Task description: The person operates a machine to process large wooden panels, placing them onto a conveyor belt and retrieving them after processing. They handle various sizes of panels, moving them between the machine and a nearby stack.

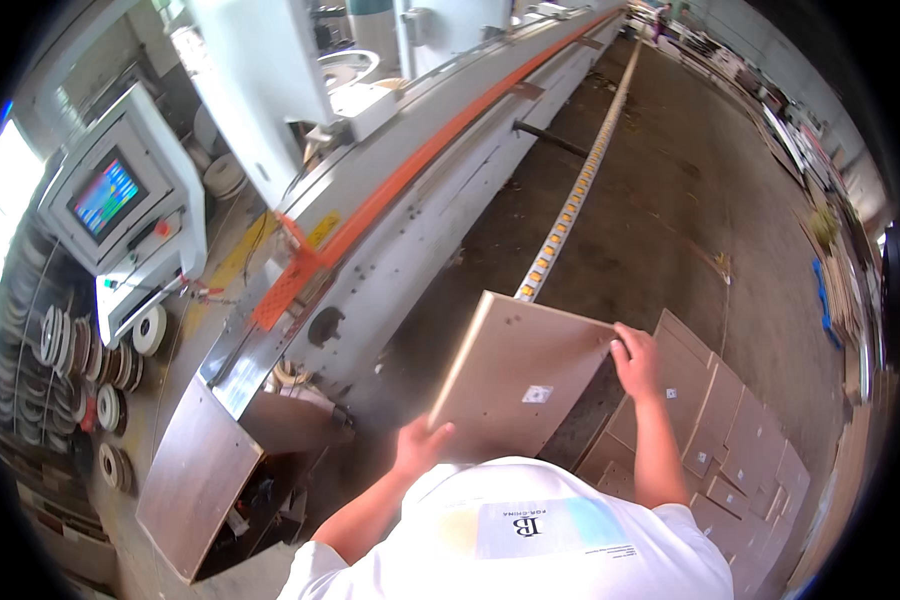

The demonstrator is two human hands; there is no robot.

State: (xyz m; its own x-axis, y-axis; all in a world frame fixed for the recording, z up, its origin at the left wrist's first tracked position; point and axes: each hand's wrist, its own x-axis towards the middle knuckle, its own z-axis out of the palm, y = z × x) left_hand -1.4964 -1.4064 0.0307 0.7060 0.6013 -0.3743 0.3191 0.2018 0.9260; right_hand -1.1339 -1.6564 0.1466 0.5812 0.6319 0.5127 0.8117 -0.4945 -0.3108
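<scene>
A flat brown wooden panel (pixel 515 375) with a small white label and pale edges is held in front of my body, tilted. My left hand (pixel 422 445) grips its near left edge, thumb on the face. At the far right corner, my right hand (pixel 634 358) is closed round the edge. Behind the panel's far edge runs a long rail with yellow rollers (pixel 570 210). To the right, stacks of similar labelled panels (pixel 740 450) lie close to my right forearm.
A long grey machine with an orange strip (pixel 400 165) stretches along the left. Its control console (pixel 120 200) has a lit screen. Rolls of edge banding (pixel 110 405) stand at the far left. A wooden box (pixel 205 480) with an open side stands near left. Boards line the right wall.
</scene>
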